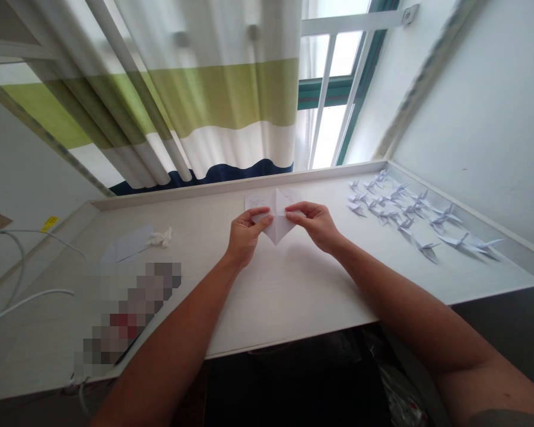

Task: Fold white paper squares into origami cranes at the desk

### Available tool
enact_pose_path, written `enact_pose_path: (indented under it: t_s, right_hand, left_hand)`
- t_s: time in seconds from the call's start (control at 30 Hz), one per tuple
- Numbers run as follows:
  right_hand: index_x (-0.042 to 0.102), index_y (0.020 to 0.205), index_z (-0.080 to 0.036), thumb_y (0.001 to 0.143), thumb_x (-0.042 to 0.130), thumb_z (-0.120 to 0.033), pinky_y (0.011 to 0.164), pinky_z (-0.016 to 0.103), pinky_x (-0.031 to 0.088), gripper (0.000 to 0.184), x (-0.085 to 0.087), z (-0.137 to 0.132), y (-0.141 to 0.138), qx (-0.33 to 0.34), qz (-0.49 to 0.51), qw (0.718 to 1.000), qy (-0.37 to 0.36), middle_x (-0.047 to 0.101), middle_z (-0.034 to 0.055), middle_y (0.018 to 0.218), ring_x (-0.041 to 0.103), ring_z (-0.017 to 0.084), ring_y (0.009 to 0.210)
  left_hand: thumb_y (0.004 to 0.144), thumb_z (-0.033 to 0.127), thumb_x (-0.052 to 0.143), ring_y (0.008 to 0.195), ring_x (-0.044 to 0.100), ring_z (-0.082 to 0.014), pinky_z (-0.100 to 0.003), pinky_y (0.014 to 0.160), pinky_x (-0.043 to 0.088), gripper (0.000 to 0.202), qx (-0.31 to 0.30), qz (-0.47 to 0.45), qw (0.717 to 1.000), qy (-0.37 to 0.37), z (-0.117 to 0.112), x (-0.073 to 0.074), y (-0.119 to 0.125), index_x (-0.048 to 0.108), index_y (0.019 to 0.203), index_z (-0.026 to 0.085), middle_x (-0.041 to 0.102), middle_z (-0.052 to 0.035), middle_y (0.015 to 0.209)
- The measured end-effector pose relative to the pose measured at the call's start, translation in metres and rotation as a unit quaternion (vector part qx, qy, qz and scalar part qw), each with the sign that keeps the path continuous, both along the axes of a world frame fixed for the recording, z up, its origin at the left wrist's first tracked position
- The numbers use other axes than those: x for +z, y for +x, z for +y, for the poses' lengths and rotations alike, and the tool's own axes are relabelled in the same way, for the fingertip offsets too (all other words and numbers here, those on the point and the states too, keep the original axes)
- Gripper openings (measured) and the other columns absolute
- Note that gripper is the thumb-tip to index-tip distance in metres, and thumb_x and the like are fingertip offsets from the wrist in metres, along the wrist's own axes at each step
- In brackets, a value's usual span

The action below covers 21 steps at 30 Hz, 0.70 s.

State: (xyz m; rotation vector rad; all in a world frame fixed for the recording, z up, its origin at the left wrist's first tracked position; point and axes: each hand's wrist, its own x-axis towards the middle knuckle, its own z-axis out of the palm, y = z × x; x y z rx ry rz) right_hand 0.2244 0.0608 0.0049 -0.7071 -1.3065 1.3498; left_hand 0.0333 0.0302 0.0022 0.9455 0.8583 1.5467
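A partly folded sheet of white paper (pixel 276 230) is held up over the middle of the desk, its lower point facing me and a crease down its centre. My left hand (pixel 245 232) pinches its left side between thumb and fingers. On the right side, my right hand (pixel 314 222) grips it the same way. Faint writing shows on the upper left part of the paper. To the right, several folded white paper cranes (pixel 403 207) stand grouped on the desk.
Flat white sheets (pixel 128 244) and a crumpled tissue (pixel 161 238) lie at the left. A pixelated object (pixel 129 320) is nearer me, with white cables (pixel 26 308) beyond it. The white desk (pixel 276 308) has a raised back rim below a striped curtain (pixel 222 89).
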Motion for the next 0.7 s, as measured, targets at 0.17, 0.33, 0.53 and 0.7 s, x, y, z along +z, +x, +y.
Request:
enact_pose_path:
  t_s: [0.17, 0.33, 0.53, 0.7]
  right_hand:
    - [0.085, 0.096, -0.024, 0.071, 0.098, -0.043, 0.077, 0.034, 0.057, 0.034, -0.0035, -0.0012, -0.0006, 0.083, -0.001, 0.997, -0.003, 0.082, 0.0034, 0.091, 0.072, 0.019, 0.083]
    - [0.083, 0.09, -0.023, 0.065, 0.1, -0.042, 0.081, 0.036, 0.059, 0.036, -0.0066, 0.0014, -0.0043, 0.002, 0.027, 1.0, 0.002, 0.082, 0.0033, 0.093, 0.072, 0.02, 0.088]
    - [0.081, 0.097, -0.023, 0.064, 0.101, -0.041, 0.07, 0.033, 0.057, 0.042, -0.0049, 0.0008, -0.0031, -0.009, 0.027, 0.999, -0.015, 0.08, 0.0023, 0.09, 0.072, 0.018, 0.078]
    - [0.08, 0.106, -0.024, 0.067, 0.099, -0.045, 0.071, 0.033, 0.059, 0.049, -0.0045, 0.0018, -0.0009, 0.01, 0.007, 1.0, -0.006, 0.081, 0.0036, 0.096, 0.073, 0.02, 0.082]
  left_hand:
    - [0.053, 0.038, 0.106, 0.08, 0.072, -0.0162, -0.029, 0.076, 0.057, 0.051, -0.024, 0.011, 1.0, -0.016, -0.0012, 0.0008, -0.0022, 0.081, 0.094, 0.019, 0.082, -0.0039, 0.09]
    - [0.066, 0.041, 0.101, 0.08, 0.073, -0.0168, -0.029, 0.075, 0.055, 0.064, -0.055, 0.016, 0.998, -0.008, -0.0049, 0.0012, -0.0009, 0.073, 0.12, 0.023, 0.082, -0.0019, 0.09]
    - [0.061, 0.035, 0.103, 0.08, 0.072, -0.0167, -0.029, 0.074, 0.053, 0.054, -0.048, 0.03, 0.998, 0.006, -0.0021, -0.005, -0.0005, 0.079, 0.108, 0.021, 0.082, -0.0027, 0.088]
    - [0.058, 0.033, 0.104, 0.088, 0.076, -0.0199, -0.037, 0.09, 0.057, 0.048, -0.031, 0.022, 0.999, 0.001, -0.0001, -0.0069, -0.0015, 0.084, 0.099, 0.019, 0.084, -0.0055, 0.094]
